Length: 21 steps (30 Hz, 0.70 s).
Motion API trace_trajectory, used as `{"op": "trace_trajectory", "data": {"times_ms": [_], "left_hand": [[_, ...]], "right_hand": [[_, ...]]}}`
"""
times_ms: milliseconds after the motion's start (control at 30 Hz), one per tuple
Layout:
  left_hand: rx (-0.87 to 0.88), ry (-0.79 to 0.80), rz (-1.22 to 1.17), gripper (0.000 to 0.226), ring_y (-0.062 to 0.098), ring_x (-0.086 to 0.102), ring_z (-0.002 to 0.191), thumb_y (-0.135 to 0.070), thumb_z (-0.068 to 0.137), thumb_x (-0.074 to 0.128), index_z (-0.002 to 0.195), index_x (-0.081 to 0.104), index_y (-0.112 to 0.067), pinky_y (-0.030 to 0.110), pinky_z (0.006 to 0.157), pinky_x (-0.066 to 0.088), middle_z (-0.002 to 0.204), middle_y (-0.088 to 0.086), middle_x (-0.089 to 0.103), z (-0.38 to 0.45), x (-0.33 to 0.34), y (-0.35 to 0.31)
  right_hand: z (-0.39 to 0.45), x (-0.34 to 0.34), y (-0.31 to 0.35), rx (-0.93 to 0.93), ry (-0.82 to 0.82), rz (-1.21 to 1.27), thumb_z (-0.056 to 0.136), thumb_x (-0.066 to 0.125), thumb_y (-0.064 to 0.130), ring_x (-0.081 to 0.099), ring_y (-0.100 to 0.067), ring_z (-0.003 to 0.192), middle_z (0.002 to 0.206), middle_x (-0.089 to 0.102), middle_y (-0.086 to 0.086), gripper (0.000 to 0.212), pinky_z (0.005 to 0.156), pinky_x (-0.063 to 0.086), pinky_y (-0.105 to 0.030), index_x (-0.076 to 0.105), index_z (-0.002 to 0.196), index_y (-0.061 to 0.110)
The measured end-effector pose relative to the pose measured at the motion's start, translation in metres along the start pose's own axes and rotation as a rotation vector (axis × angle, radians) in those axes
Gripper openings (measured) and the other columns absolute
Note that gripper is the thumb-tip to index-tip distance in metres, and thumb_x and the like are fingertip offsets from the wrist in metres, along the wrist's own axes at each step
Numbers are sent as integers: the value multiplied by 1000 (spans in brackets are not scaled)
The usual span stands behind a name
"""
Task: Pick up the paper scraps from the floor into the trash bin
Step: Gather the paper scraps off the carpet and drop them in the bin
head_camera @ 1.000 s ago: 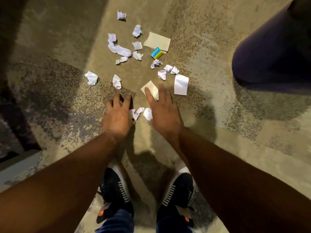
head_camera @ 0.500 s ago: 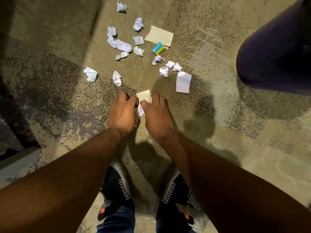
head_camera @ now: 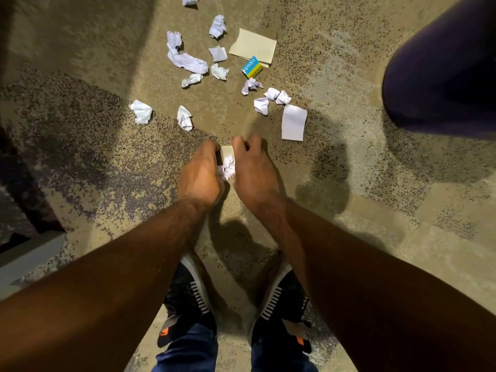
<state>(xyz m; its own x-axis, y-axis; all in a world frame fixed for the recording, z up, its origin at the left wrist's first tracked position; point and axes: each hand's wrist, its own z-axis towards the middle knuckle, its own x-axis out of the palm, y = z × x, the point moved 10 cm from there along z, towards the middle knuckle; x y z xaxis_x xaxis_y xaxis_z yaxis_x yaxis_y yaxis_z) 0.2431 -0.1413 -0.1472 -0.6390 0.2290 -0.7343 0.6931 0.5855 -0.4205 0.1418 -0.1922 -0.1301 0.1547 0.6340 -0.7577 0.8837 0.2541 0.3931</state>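
My left hand (head_camera: 200, 173) and my right hand (head_camera: 255, 170) are pressed close together low over the floor, cupping crumpled white paper scraps (head_camera: 227, 165) and a tan slip (head_camera: 226, 151) between them. Several more crumpled white scraps lie farther out, such as one scrap (head_camera: 141, 111) at the left and another (head_camera: 184, 118) just beyond my left hand. A flat white slip (head_camera: 294, 122) lies to the right of my hands. A dark purple trash bin (head_camera: 445, 71) stands at the upper right, only partly in view.
A tan sheet (head_camera: 253, 47) and a small blue and yellow box (head_camera: 251, 67) lie among the far scraps. My two dark shoes (head_camera: 188, 299) stand on the speckled floor below my arms. A grey ledge (head_camera: 29, 256) is at the left edge.
Both hands have drawn together from flat and apart, gathering the near scraps and the tan slip between them. The view has shifted slightly forward.
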Motion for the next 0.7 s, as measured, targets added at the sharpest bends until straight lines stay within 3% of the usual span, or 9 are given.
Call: {"op": "trace_trajectory", "data": {"times_ms": [133,267,367,467,700], "left_hand": [[6,37,-31,62,14,56,80,0,82,74,131,44,-23,28,69,39,95,-9,56,-2,3,-5],[-46,47,0,28,7,52,69,0,87,65,102,54,-21,24,54,34,81,-8,57,3,4,-7],[-79,102,-27,21,12,60,71,0,92,60,101,58,-20,31,56,49,80,-4,64,4,2,-14],[2,124,-51,20,20,63,81,-1,93,58,103,57,-18,43,69,57,86,0,65,-5,-6,-43],[300,172,-127,24,25,58,86,-6,92,49,113,49,-16,41,67,49,99,5,56,-20,-44,-180]], "right_hand": [[-7,-5,6,-80,-7,0,90,63,3,55,-29,111,121,57,-11,41,77,37,-33,44,125,13],[-13,-13,5,-68,-9,28,97,59,9,53,-24,94,106,63,-7,24,72,31,-32,48,119,13],[-20,-21,2,-34,17,24,98,58,10,56,-23,87,103,65,-5,23,69,32,-31,50,120,14],[-31,-38,-7,31,24,72,99,57,13,62,-24,89,100,60,-4,24,67,34,-32,47,121,16],[-59,-155,-49,203,-175,81,102,50,14,62,-28,102,124,57,-8,26,68,29,-32,46,128,16]]}}
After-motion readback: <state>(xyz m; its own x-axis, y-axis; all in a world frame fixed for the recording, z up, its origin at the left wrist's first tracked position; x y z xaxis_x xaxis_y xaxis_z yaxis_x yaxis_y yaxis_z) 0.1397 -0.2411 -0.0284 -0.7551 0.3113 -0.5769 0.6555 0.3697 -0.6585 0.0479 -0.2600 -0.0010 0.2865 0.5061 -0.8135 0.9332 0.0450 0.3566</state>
